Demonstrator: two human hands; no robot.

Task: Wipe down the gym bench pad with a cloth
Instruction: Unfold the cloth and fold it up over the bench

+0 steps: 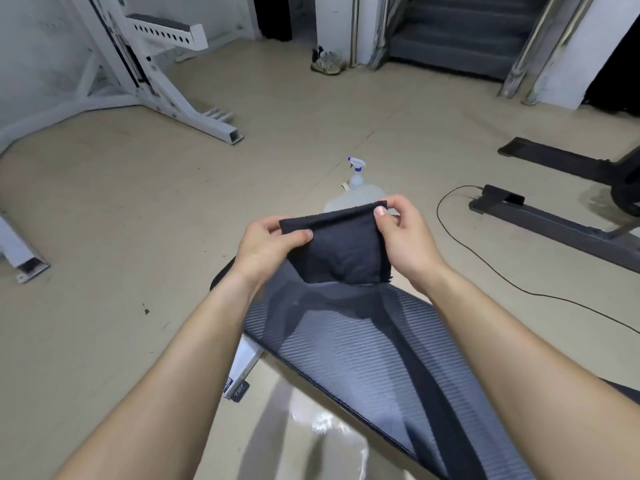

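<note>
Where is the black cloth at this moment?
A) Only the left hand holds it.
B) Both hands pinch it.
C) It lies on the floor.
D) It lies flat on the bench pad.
B: the left hand and right hand each pinch a top corner of the cloth.

Bare forearms lead to a bare left hand [268, 242] and right hand [407, 233].

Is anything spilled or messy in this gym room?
Yes. A shiny, wet-looking patch lies on the floor beside the bench pad, like spilled water. A loose cable also trails across the floor to the right. The cloth looks fine.
</note>
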